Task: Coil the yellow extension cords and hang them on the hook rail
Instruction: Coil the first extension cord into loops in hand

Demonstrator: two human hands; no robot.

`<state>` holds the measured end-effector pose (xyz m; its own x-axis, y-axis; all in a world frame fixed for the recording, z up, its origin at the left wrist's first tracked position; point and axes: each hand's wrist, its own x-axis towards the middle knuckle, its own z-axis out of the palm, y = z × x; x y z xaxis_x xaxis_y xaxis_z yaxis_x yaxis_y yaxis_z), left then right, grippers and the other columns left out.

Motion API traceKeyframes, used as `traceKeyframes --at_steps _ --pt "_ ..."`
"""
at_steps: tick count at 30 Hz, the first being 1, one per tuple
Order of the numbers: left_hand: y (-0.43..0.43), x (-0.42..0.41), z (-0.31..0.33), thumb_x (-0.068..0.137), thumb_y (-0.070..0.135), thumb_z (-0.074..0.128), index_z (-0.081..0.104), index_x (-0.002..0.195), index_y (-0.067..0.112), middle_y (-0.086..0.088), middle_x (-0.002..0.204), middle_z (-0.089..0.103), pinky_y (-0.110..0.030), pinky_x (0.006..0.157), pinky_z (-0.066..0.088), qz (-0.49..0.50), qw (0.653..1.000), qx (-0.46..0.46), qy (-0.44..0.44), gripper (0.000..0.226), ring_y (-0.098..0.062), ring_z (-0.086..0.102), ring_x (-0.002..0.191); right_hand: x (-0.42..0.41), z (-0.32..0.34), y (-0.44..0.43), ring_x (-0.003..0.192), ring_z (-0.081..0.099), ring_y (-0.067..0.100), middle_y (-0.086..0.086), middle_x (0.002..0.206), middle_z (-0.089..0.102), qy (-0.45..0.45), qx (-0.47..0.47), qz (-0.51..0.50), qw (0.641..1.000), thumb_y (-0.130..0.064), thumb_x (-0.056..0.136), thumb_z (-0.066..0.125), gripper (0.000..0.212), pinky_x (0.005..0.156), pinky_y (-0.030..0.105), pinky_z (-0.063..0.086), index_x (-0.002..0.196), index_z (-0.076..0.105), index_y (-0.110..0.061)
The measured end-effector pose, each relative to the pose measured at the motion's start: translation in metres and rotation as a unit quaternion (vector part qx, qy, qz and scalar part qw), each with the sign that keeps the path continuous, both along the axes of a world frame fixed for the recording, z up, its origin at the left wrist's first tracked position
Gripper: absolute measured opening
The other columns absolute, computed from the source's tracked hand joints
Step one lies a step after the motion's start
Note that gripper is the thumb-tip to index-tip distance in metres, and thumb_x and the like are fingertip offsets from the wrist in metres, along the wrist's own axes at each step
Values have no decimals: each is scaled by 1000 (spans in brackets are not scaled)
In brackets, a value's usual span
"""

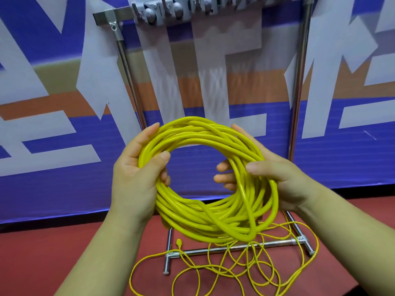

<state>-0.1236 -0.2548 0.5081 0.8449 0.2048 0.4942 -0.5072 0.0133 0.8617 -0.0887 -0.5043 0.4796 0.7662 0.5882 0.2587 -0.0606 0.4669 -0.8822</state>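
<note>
A coiled yellow extension cord (pixel 205 221) is held up in front of me as a round loop of several turns. My left hand (pixel 136 174) grips the coil's left side, thumb across the strands. My right hand (pixel 275 176) grips its right side, fingers reaching through the loop's middle. A second yellow cord (pixel 233 268) lies loose and tangled on the red floor below, its plug end near the stand's foot. The grey hook rail (pixel 192 9) runs along the top of a metal stand, above the coil and apart from it.
The stand has two chrome uprights (pixel 298 88) and a floor base of crossed tubes (pixel 235 248) that the loose cord lies over. A blue, white and orange banner wall (pixel 64 103) stands right behind the stand. Red floor (pixel 53 253) spreads to the left.
</note>
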Motion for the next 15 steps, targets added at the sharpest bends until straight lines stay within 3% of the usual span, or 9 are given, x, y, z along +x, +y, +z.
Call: traceKeyframes --at_steps 4,7,12,15 --pt "2 2 -1 82 11 65 69 119 42 -10 78 63 -32 55 45 9 1000 -1 -1 49 -18 49 50 -3 2 9 85 72 35 20 97 68 17 40 -32 999 -11 63 89 99 77 43 59 146 44 -40" --pt "3 5 0 82 11 65 69 119 44 -8 77 63 -33 56 45 8 1000 -12 -2 50 -18 50 51 -3 14 11 68 67 26 17 90 64 -4 41 -63 997 0 78 71 85 72 40 59 146 43 -43" --pt "6 7 1 83 11 67 68 121 45 -8 78 64 -37 61 48 -2 1000 -1 -10 51 -20 53 54 1 29 7 67 63 21 14 90 64 -90 -29 -123 988 -9 80 76 82 69 36 56 144 43 -49" --pt "10 7 3 88 3 69 67 121 46 -9 80 67 -40 64 52 1 1000 22 -8 55 -23 57 57 4 34 8 70 64 21 11 93 66 -127 -57 -156 978 -16 80 67 69 69 33 56 139 49 -49"
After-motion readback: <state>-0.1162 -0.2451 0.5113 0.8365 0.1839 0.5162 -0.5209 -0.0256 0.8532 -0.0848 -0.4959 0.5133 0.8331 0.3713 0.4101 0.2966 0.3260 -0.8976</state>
